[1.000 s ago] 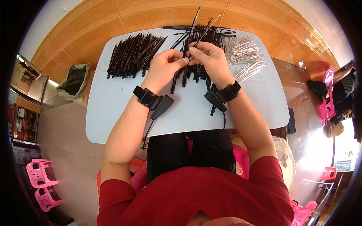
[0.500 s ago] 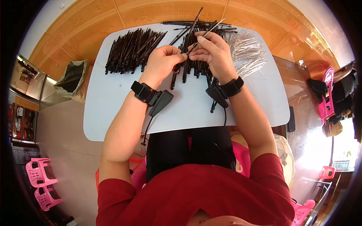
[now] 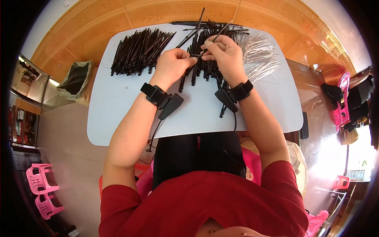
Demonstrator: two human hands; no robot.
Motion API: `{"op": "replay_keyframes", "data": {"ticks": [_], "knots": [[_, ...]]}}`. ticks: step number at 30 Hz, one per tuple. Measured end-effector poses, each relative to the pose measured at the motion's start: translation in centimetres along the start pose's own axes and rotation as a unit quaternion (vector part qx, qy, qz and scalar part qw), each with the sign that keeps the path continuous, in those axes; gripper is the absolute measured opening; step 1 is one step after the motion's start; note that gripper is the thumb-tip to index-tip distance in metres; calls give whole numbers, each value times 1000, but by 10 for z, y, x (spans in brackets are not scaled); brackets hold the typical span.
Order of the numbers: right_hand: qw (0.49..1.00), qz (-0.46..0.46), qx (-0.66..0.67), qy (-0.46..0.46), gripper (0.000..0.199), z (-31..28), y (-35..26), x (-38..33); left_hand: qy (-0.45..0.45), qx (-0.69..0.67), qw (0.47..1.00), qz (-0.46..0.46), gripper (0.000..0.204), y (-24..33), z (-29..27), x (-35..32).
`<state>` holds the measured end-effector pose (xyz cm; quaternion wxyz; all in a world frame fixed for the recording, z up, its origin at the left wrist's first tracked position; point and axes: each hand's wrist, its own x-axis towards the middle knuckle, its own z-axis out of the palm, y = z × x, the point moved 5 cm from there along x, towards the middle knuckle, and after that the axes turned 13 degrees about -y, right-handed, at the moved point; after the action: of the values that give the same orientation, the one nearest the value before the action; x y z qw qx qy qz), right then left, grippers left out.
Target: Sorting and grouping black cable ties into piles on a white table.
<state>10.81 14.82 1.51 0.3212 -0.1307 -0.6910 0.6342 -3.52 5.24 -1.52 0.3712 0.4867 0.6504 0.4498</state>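
Over the table's middle, my left hand (image 3: 173,67) and my right hand (image 3: 228,59) are close together, each closed in a pinch. Between their fingertips is a thin rod (image 3: 222,31), dark lower down with a pale metallic tip, slanting up to the right. Its lower end is partly hidden by the fingers. A longer black stick (image 3: 200,21) stands out beyond my left fingertips; whether that hand touches it I cannot tell. Under and behind both hands lies a pile of black sticks (image 3: 211,69) with knobbed ends.
On the pale table (image 3: 118,118), a dense bundle of black sticks (image 3: 138,53) lies left and thin silvery wires (image 3: 260,55) lie right. An open sack (image 3: 77,81) stands off the left side. Pink chairs (image 3: 39,179) are farther left. Cables hang from both wrist devices.
My left hand has shifted slightly right, and my right fingers have curled in more. The thin rod's tip is a little lower and farther left. The longer black stick is more upright.
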Motion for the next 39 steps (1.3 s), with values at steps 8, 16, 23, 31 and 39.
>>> {"op": "replay_keyframes", "data": {"ticks": [8,16,23,31,39], "knots": [[996,4,85,-4,30,-5,2,5,-8,-58,996,69,23,14,4,-10],[998,-11,68,-9,42,-7,-4,0,104,126,984,70,29,38,-41,-15],[999,41,24,-16,43,-7,6,3,240,325,912,-66,31,-4,-139,-29],[880,29,-471,-44,26,-25,25,6,50,241,969,10,31,20,-60,-10],[879,78,-461,-96,27,-15,17,1,-24,375,924,70,24,6,-16,14]]}}
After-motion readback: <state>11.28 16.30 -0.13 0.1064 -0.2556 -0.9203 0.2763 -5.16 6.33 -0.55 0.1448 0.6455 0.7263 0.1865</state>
